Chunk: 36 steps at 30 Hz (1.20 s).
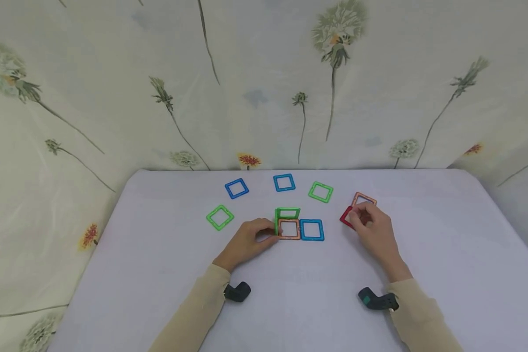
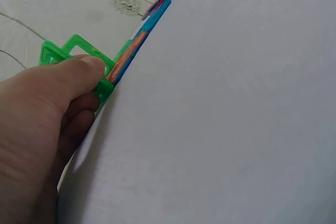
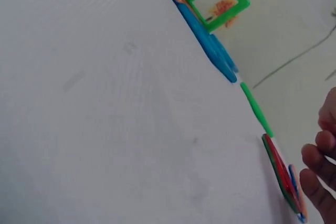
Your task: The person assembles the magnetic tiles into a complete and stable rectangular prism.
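Observation:
My left hand [image 1: 248,242] pinches an upright green magnetic square tile [image 1: 276,222] between thumb and fingers. That tile stands along the left side of a flat orange square tile [image 1: 289,238]. A second green tile [image 1: 289,209] stands at the orange one's back edge. Joined to its right lies a blue tile [image 1: 312,239]. At the right, my right hand [image 1: 375,237] hovers over a red tile [image 1: 345,216], its fingers [image 3: 312,157] loosely bent and slightly apart from it in the right wrist view. Another orange tile [image 1: 364,195] lies against the red one, partly hidden by the hand.
Loose square tiles lie flat around the back: a green tile [image 1: 213,223] at left, a blue tile [image 1: 239,195] and another blue tile [image 1: 284,189] behind, and a green tile [image 1: 318,199] toward the right. A flowered curtain [image 1: 255,127] hangs behind the white table [image 1: 290,293].

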### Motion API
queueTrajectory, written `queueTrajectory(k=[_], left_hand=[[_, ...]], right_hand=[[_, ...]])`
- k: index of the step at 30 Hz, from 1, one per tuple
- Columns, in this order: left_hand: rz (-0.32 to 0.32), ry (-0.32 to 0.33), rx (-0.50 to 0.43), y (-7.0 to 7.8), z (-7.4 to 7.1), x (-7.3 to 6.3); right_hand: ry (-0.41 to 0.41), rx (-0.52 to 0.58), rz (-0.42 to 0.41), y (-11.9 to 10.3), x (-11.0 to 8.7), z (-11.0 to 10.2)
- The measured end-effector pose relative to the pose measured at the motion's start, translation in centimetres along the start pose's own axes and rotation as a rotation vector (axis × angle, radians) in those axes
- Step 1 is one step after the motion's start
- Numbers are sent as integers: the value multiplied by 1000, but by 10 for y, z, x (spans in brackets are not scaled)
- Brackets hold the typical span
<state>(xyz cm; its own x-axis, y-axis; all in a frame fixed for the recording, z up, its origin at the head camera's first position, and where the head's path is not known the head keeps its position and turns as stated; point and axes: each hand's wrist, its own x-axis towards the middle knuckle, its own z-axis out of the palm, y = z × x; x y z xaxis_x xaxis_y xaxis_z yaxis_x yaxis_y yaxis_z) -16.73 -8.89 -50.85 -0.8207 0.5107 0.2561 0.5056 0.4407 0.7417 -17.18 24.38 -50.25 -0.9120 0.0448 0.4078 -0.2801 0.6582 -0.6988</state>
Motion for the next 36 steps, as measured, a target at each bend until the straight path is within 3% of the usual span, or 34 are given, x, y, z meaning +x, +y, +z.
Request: queueTrajectory(k=[12, 22, 36], left_hand=[[17, 7, 0, -1, 0, 1], [9, 7, 6, -2, 0, 0], [6, 10, 25, -2, 1, 0]], right_hand=[[-24, -76, -82, 16, -3, -12], [-75, -92, -37, 22, -7, -16], [-146, -165, -58, 22, -20, -22]])
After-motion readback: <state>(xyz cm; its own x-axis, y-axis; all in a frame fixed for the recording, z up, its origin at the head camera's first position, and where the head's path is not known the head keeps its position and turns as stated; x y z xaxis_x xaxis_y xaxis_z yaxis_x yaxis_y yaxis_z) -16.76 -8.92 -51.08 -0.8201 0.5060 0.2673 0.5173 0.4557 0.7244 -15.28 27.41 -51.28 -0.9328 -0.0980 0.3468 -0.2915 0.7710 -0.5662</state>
